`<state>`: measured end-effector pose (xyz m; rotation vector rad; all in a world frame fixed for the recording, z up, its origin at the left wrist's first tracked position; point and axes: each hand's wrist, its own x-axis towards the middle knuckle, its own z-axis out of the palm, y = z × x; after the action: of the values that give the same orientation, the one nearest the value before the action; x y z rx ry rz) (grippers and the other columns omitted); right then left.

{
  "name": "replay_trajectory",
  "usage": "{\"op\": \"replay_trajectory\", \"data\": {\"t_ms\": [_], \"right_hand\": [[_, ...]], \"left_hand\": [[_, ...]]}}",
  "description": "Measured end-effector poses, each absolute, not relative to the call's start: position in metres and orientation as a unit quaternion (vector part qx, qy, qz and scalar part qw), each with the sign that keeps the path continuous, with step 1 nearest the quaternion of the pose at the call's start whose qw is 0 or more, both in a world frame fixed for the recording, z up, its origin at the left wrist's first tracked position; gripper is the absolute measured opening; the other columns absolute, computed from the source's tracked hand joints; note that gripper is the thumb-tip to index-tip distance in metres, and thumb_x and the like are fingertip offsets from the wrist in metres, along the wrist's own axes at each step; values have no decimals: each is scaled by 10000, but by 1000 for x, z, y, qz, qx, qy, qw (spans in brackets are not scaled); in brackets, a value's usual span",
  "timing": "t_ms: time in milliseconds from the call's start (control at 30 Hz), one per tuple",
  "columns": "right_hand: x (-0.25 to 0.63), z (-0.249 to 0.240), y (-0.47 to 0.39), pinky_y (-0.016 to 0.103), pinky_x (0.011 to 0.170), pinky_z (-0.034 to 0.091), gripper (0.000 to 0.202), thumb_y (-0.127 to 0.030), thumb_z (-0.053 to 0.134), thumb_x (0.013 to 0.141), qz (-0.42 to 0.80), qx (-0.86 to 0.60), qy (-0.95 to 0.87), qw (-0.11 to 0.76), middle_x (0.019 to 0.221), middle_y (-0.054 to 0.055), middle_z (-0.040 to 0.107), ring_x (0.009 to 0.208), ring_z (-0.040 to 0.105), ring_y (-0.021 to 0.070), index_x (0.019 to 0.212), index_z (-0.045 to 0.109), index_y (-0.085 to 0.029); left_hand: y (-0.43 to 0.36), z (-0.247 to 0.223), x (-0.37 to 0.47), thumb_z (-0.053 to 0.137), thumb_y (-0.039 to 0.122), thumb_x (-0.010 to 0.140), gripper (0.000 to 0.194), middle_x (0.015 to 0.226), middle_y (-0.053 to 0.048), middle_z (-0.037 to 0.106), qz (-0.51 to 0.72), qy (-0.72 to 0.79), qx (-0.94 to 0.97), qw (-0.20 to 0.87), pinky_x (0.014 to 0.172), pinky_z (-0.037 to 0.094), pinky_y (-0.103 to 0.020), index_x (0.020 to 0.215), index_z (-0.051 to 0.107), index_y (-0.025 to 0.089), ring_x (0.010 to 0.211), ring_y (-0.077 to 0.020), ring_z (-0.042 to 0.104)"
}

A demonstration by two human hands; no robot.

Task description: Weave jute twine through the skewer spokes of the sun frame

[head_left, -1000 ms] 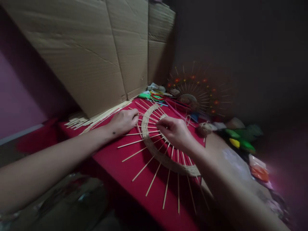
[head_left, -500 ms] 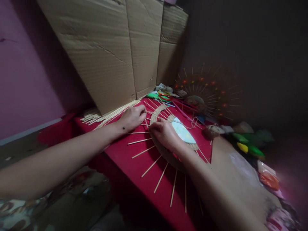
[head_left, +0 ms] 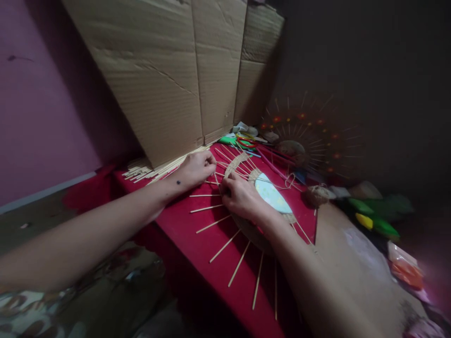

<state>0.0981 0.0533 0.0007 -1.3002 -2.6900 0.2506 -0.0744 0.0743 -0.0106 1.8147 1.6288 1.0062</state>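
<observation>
A round piece with thin sticks (head_left: 239, 249) spreading outward and a woven twine ring (head_left: 237, 164) lies on the red cloth (head_left: 197, 249). At its middle is a pale blue patterned disc (head_left: 272, 193) edged with twine. My left hand (head_left: 200, 167) is closed in a pinch at the ring's left side, with a strand of twine (head_left: 221, 164) at its fingertips. My right hand (head_left: 241, 196) is closed over the ring's near left part; its fingertips are partly hidden. Loose twine runs right to a ball of twine (head_left: 317, 194).
A big cardboard sheet (head_left: 169, 80) stands behind, with a pile of loose sticks (head_left: 139, 171) at its foot. Red-handled scissors (head_left: 246, 142) lie at the back. A decorated stick wheel (head_left: 303, 136) leans at the right, beyond yellow and green packets (head_left: 364, 220).
The whole view has shifted slightly, moving the scene to the right. My left hand remains pinched, and my right hand has stayed at the ring with its fingers bent a little differently.
</observation>
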Motion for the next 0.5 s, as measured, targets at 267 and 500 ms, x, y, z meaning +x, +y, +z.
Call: {"op": "replay_trajectory", "data": {"t_ms": [267,500], "right_hand": [[98,6,56,302,753,424,153,-214,521,812,39,-405,-913,35,1003,78,575,843,550,177,855,662,-173],[97,8,50,296,746,434,158,-161,488,836,15,-412,-911,32,1030,108,573,858,561,181,878,640,-142]], "left_hand": [[70,-3,-82,551,148,649,84,612,-24,660,413,545,594,424,386,330,-207,733,555,160,406,-91,495],[68,0,-91,551,214,651,71,464,41,516,401,584,636,305,465,329,-232,673,589,158,444,-99,447]]}}
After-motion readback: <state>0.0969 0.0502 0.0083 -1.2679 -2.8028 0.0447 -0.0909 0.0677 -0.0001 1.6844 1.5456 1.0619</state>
